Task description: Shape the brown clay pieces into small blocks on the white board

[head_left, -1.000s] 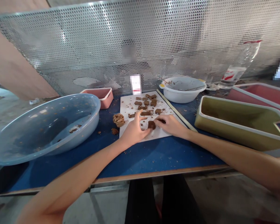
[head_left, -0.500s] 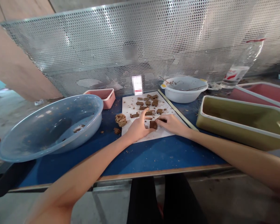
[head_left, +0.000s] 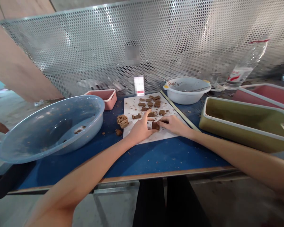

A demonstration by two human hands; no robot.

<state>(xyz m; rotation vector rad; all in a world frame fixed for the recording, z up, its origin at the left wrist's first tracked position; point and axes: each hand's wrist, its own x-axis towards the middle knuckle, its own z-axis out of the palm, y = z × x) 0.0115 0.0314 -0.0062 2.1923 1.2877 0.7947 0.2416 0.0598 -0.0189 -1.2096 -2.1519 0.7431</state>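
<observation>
A small dark brown block of clay [head_left: 155,125] sits between my two hands, low over the white board [head_left: 142,140]. My left hand [head_left: 142,126] has its thumb against the block's near left side, with the index finger raised and curved above. From the right, the fingers of my right hand [head_left: 173,125] press on the block's edge. Several shaped clay pieces [head_left: 157,104] lie farther up the board, with crumbs around them. A cracked round clay lump [head_left: 122,121] rests at the board's left edge, and a smaller bit [head_left: 118,132] lies just below it.
To the left stands a large blue basin [head_left: 85,142], with a pink box [head_left: 111,100] behind it. A pale strip [head_left: 180,112] runs along the board's right side. Beyond are a white basin [head_left: 188,97], a green trough [head_left: 239,134] and a plastic bottle [head_left: 241,74]. Perforated metal [head_left: 97,47] rises behind.
My hands and the clay block stay almost still. At the far left edge, another person's arm has come further into view. My legs have shifted slightly below the table.
</observation>
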